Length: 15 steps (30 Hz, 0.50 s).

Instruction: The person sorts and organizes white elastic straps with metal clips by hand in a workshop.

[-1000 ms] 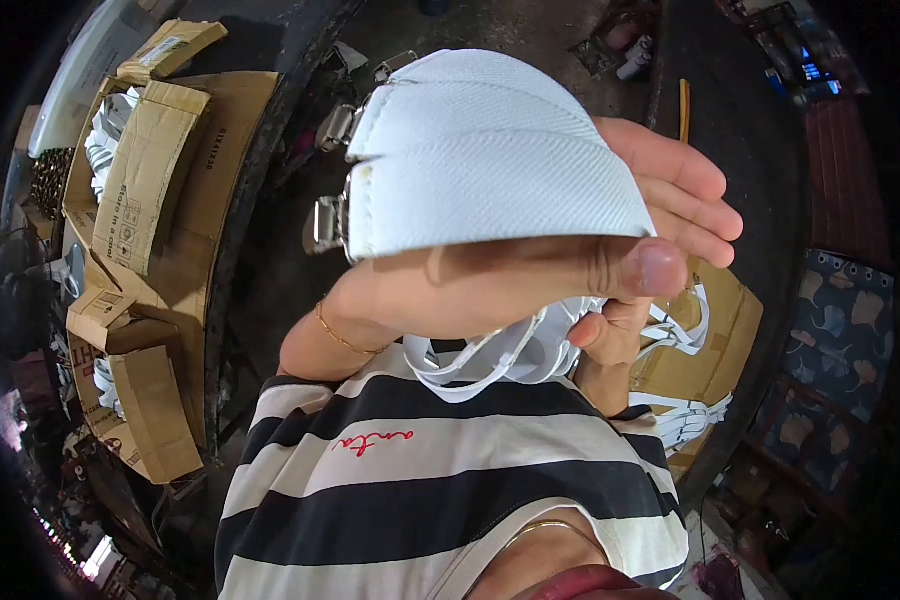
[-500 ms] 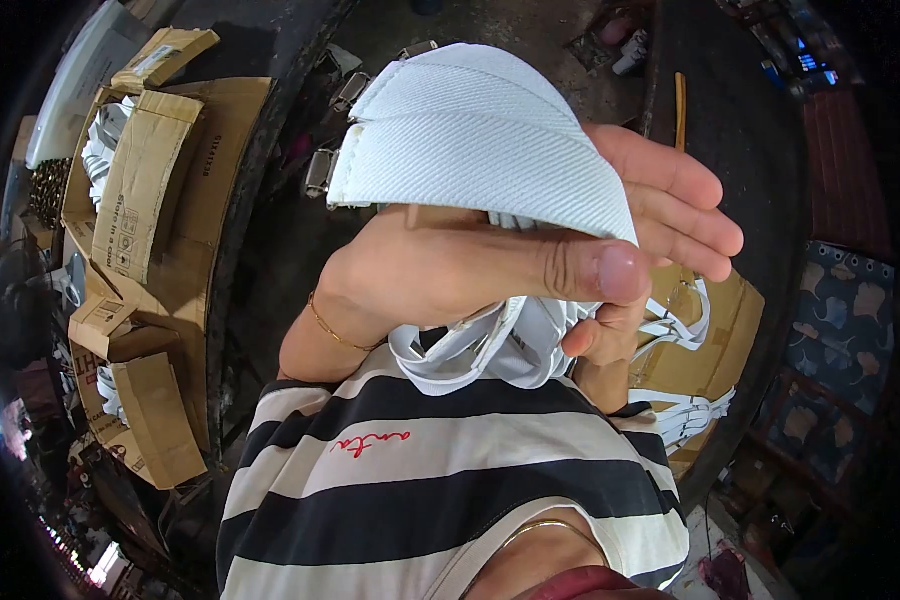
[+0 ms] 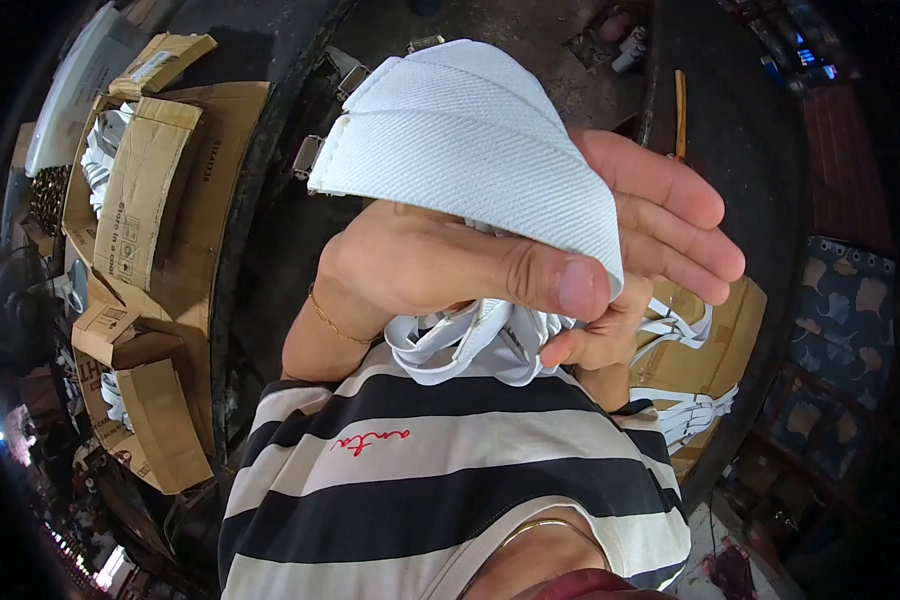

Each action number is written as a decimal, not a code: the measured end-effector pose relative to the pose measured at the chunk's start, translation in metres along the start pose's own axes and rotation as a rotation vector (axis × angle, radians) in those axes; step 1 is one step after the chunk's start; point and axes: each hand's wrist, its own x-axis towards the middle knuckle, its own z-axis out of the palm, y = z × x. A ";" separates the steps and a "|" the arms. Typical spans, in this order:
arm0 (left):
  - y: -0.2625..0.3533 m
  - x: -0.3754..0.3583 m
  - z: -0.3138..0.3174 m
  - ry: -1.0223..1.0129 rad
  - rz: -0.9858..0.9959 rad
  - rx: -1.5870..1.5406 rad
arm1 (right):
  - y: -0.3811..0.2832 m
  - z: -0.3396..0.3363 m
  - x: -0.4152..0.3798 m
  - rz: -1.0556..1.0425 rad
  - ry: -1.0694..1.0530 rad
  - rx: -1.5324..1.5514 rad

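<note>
A fanned stack of white ribbed straps (image 3: 470, 150), like suspenders, arches over my left hand (image 3: 490, 270). Metal clips (image 3: 308, 157) hang at the stack's left end. My left thumb presses across the near face of the straps, while fingers show stretched out behind their right side. Below it, my right hand (image 3: 615, 335) is closed at the lower right of the bundle, its thumb against the straps and its other fingers mostly hidden. Narrow white strap loops (image 3: 470, 345) dangle between my hands, in front of the striped shirt.
Cardboard boxes (image 3: 150, 190) holding white straps stand on a table at left. More white straps (image 3: 685, 415) lie on a cardboard sheet (image 3: 735, 330) at right. A patterned cloth (image 3: 840, 310) hangs at far right, and a dark floor shows ahead.
The clip end of the straps has shifted left and slightly down, and the layers look more fanned. My left thumb has moved a little left; my right hand has barely moved.
</note>
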 end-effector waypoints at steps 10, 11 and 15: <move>0.001 0.003 -0.013 -0.150 -0.007 0.177 | 0.001 -0.001 0.009 -0.106 0.054 -0.059; 0.001 0.003 -0.012 -0.180 -0.006 0.150 | 0.002 -0.001 0.011 -0.124 0.061 -0.072; -0.006 0.003 -0.005 -0.076 0.036 0.194 | 0.007 0.001 0.019 -0.223 0.095 -0.158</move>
